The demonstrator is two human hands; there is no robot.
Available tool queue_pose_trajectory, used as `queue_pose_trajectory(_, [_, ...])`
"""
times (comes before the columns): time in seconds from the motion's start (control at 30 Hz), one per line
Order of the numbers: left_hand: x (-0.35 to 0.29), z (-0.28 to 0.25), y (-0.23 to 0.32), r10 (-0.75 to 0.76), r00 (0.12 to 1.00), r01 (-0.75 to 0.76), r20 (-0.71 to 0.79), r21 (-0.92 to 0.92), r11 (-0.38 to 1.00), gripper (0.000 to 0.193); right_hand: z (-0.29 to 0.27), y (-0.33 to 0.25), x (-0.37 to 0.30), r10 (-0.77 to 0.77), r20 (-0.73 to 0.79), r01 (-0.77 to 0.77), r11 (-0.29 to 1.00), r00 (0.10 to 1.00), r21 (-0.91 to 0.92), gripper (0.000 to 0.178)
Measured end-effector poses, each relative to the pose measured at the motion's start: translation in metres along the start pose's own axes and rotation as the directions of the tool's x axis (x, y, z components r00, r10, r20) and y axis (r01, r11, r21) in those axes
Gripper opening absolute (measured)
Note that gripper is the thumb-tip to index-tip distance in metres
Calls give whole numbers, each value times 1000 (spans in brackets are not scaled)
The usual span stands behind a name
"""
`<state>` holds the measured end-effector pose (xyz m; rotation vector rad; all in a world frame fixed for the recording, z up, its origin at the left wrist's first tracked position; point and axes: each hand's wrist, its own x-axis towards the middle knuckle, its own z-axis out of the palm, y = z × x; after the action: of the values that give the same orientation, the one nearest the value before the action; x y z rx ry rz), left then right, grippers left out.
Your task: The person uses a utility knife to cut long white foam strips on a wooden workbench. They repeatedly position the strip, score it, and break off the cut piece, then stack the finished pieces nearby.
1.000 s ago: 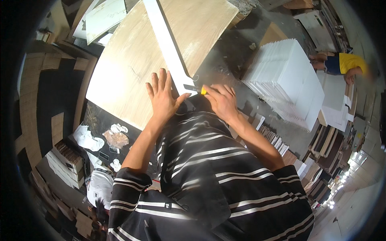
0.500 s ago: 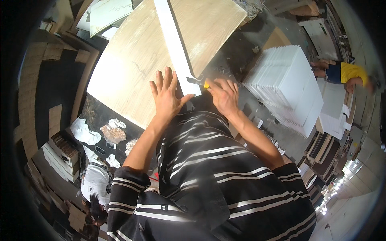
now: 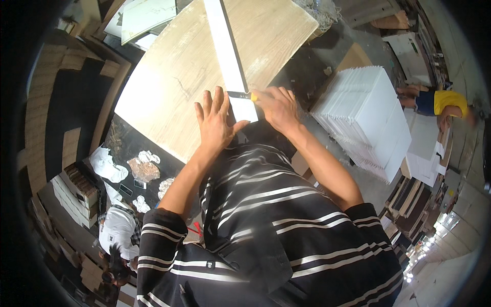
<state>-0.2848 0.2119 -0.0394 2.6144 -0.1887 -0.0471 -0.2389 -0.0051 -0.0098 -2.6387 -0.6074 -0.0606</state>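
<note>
A long white board strip [image 3: 225,48] lies across the wood-grain tabletop [image 3: 163,84], its near end close to my body. My left hand [image 3: 215,125] rests at the strip's left edge with fingers spread, the thumb reaching over the near end. In my right hand [image 3: 280,110], closed at the strip's right side, is a yellow-handled utility knife [image 3: 253,96]. Its dark blade lies crosswise over the strip near that end, the tip close to my left fingers. Most of the handle is hidden by my fingers.
A tall stack of white panels [image 3: 360,117] stands to the right. Crumpled white wrapping [image 3: 108,165] and a phone [image 3: 126,190] lie at the left. One person in a yellow top [image 3: 450,102] is at far right, another in white [image 3: 118,227] at lower left.
My right hand has shifted left and slightly away from me, carrying the blade from the strip's right edge to across its width. My left hand stays spread at the strip.
</note>
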Motion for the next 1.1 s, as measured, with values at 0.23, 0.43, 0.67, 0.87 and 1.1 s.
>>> queue_pose_trajectory(0.23, [-12, 5, -4, 100, 958, -116, -270, -43, 992, 72, -8, 2, -26, 63, -64, -57, 994, 996, 89, 29])
queue_pose_trajectory(0.43, [-17, 0, 0, 198, 929, -237, -312, -91, 967, 44, -17, 9, -39, 71, 35, -75, 991, 997, 113, 34])
queue_pose_trajectory(0.67, [-18, 4, 6, 279, 887, -329, -368, -79, 941, 30, -8, -3, -16, 74, -43, -67, 986, 996, 151, 29])
queue_pose_trajectory(0.87, [-17, 5, 4, 269, 902, -320, -337, -104, 942, 37, -2, -13, -9, 72, -89, -63, 993, 993, 100, 30])
queue_pose_trajectory(1.1, [-21, 4, 9, 306, 919, -316, -248, 0, 949, 49, -1, -9, -11, 67, -108, -58, 995, 992, 78, 30])
